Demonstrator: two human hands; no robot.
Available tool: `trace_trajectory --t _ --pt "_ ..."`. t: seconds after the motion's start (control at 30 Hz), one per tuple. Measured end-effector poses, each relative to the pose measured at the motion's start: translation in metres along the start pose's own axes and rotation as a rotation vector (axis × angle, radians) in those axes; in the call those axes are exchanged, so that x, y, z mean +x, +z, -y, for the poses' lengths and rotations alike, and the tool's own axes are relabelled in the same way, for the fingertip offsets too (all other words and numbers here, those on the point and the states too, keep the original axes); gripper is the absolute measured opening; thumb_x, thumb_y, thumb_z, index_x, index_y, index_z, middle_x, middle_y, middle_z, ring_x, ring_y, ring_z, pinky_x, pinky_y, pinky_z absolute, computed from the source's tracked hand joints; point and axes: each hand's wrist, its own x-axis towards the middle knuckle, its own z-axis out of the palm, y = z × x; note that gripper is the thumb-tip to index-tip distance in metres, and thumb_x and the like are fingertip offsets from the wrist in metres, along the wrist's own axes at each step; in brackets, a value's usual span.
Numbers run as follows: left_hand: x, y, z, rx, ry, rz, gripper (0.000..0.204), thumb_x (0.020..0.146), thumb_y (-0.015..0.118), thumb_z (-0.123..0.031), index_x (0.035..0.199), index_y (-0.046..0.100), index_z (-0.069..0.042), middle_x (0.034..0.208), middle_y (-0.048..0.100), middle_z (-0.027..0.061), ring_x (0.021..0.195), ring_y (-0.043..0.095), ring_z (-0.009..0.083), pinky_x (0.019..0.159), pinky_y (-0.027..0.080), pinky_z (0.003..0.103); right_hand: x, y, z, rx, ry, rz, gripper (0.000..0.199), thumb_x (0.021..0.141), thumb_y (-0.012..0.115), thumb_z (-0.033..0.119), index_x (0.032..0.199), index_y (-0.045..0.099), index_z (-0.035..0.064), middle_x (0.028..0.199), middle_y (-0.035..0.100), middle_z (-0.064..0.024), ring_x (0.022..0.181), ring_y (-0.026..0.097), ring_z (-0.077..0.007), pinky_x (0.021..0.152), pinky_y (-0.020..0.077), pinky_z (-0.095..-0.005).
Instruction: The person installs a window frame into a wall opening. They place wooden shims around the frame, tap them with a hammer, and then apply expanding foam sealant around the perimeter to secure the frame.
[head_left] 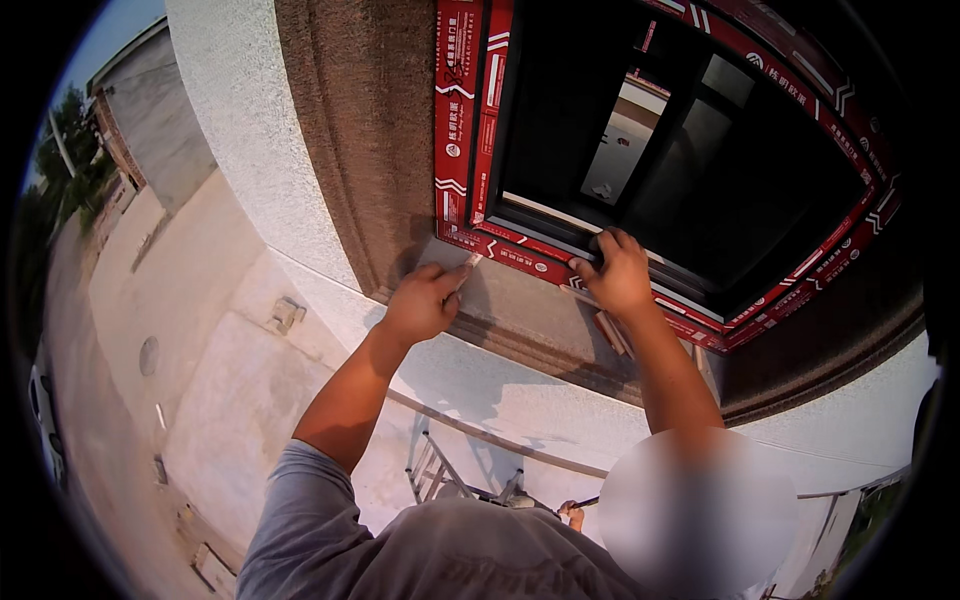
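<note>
Window frame: a dark, smooth rectangular frame from 12 to 3 o'clock, measured from the middle of the view, wrapped in shiny red tape and curved by the lens.
Panes: dark and flat, with a bright, narrow gap showing a pale surface beyond.
Writing: white lettering, round emblems and zigzag stripes printed along the red tape; dark handwritten marks at 12 o'clock.
Left hand: just off centre toward 9 o'clock, thumb and forefinger drawn close together at the frame's near corner, by a small pale sliver; I cannot tell whether they pinch it.
Right hand: toward 3 o'clock, bent fingers and thumb spread apart, touching the frame's lower bar; how firmly it grips cannot be told.
Sill: a flat, greyish-brown ledge below the frame, grainy.
Blocks: thin, reddish-brown pieces on the sill between 3 and 4 o'clock, just beside the right forearm.
Wall: rough brown band at 11 o'clock, bordered by speckled white render at 10.
Shirt: soft grey cloth at 6 o'clock.
Ladder: metal, near 6 o'clock, below the wall.
Another person's hand: near 5 o'clock, beside a dark rod.
</note>
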Motion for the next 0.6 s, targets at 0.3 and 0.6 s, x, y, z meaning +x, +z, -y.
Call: trace_trajectory --t 0.3,0.6 --pt "-0.006 0.006 0.027 -0.145 0.042 0.063 0.047 0.083 0.087 -0.02 0.127 0.076 -0.006 0.106 0.068 0.0168 0.101 0.068 0.041 0.088 0.057 0.05 0.091 0.054 0.101 -0.064 -0.109 0.333 0.054 0.086 0.086 0.044 0.122 0.076 0.0054 0.133 0.07 -0.0203 0.127 0.065 -0.0402 0.111 0.0502 -0.0486" --pt "-0.016 0.017 0.017 0.087 -0.007 -0.216 0.035 0.081 0.076 -0.008 0.116 0.078 -0.003 0.094 0.062 0.0169 0.093 0.066 0.0399 0.083 0.056 0.051 0.115 0.061 0.117 -0.017 0.008 0.518 0.056 0.081 0.09 0.048 0.109 0.081 0.0004 0.126 0.073 -0.0213 0.122 0.069 -0.04 0.106 0.0544 -0.046"
